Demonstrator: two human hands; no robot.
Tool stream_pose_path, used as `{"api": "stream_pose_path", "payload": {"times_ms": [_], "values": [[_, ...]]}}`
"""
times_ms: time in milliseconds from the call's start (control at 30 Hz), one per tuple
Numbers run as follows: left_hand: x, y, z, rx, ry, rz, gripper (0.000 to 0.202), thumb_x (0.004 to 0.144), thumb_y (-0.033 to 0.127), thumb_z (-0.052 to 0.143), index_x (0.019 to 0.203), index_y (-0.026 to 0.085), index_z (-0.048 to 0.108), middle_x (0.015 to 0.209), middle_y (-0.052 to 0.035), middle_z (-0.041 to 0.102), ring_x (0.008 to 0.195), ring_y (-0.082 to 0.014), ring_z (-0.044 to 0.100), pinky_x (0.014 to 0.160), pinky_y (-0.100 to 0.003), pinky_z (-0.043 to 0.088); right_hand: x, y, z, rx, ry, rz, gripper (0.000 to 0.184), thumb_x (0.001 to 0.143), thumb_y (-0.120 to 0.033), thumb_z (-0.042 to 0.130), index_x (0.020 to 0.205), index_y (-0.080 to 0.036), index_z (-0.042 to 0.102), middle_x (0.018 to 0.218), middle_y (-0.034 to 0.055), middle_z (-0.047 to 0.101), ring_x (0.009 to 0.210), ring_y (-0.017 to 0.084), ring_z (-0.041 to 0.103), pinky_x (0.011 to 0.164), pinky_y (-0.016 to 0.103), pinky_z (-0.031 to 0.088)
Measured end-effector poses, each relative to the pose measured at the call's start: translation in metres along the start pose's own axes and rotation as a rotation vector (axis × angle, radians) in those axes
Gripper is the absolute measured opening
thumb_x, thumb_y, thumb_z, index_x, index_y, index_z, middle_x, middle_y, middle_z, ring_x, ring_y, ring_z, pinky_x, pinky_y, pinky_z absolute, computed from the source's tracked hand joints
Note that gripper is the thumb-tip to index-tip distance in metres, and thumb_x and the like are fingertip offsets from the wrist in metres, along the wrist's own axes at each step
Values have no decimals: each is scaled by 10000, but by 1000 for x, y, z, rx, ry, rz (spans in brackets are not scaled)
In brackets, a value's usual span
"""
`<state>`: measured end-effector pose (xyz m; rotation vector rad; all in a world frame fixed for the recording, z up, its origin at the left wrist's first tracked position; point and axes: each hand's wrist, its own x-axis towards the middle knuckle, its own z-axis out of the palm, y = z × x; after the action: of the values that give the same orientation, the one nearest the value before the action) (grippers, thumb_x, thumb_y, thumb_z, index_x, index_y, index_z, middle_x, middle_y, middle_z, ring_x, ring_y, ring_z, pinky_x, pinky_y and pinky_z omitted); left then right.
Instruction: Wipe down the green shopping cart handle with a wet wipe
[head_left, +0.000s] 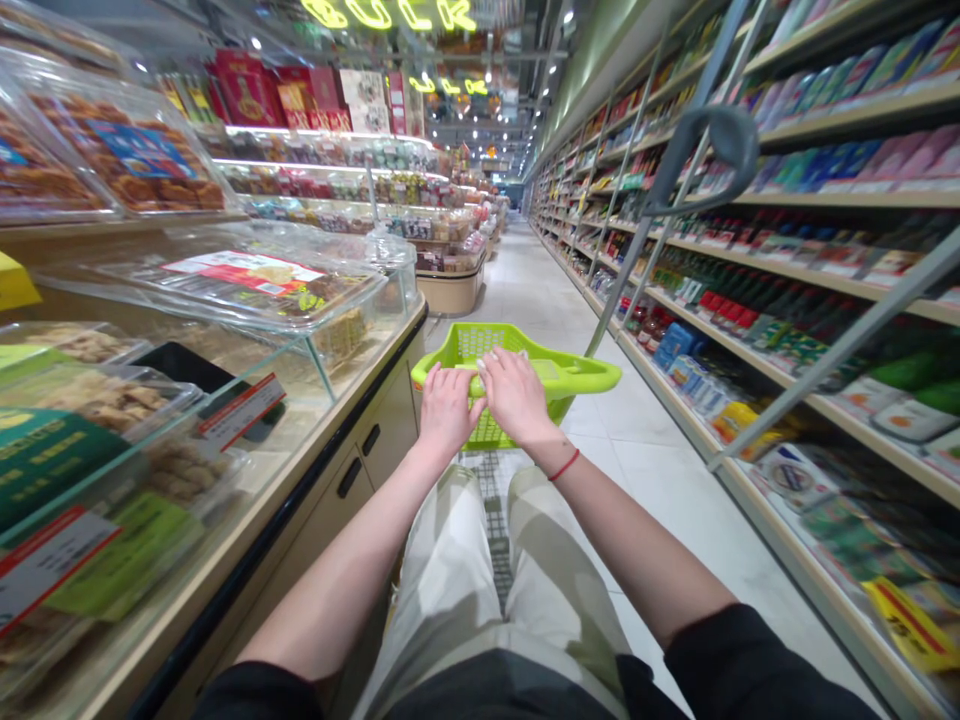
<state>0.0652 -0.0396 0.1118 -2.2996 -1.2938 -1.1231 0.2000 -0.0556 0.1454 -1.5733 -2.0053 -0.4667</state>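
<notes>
A lime-green plastic shopping cart stands right in front of my legs, its perforated basket wall showing beyond my hands. My left hand is closed over the near bar of the cart, left of the middle. Close beside it, my right hand also wraps the same bar; a red string bracelet circles that wrist. The two hands almost touch at the thumbs. Most of the basket's inside is hidden behind my hands and the rim, so its contents cannot be made out.
On my left runs a counter with glass bins and clear boxes of snacks. Tall shelves of packaged goods line the right, with a grey rail ladder leaning there. A tiled aisle leads ahead past a tiered display.
</notes>
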Motion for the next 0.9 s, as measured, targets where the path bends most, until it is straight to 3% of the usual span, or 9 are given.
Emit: {"api": "stream_pose_path", "payload": {"times_ms": [100,200,300,433,667,900], "values": [[0,1,-1,-1,1,-6,287,859,236,606,1140,181,590,1069,-101,676,1101,-291,588,1137,-495,327,-25,4,7,29,62,-66,429,999,-213,366,1369,-108,554,1461,156,512,1356,254,429,1164,410,283],[0,1,0,-1,4,-5,287,865,234,597,1148,184,583,1067,-96,676,1101,-288,585,1142,-496,318,-31,11,10,67,65,-97,450,969,-133,365,1375,-138,558,1474,140,505,1381,242,407,1164,431,294],[0,2,1,-2,4,5,283,867,244,596,1143,184,580,1067,-100,671,1097,-289,583,1144,-504,311,-14,15,4,112,6,-109,420,953,-114,386,1313,-127,603,1416,142,555,1320,234,472,1134,401,338],[0,2,2,-4,-4,-5,286,859,246,603,1139,193,580,1066,-111,665,1097,-303,579,1137,-535,314,23,13,-6,125,-178,-119,335,957,-152,417,1200,-122,646,1230,137,650,1136,212,589,999,315,429],[0,1,2,7,6,2,310,882,286,611,1170,179,577,1076,-107,683,1098,-288,590,1145,-498,315,58,4,-12,20,-389,61,423,1014,-315,323,1030,-150,712,1093,141,716,1021,223,663,853,282,454],[1,2,0,8,-10,1,296,899,312,605,1169,193,587,1081,-107,685,1099,-292,594,1132,-503,328,59,56,-21,-57,-432,289,467,1007,-332,331,1077,-99,729,1128,216,713,1092,266,666,882,302,453]]}}
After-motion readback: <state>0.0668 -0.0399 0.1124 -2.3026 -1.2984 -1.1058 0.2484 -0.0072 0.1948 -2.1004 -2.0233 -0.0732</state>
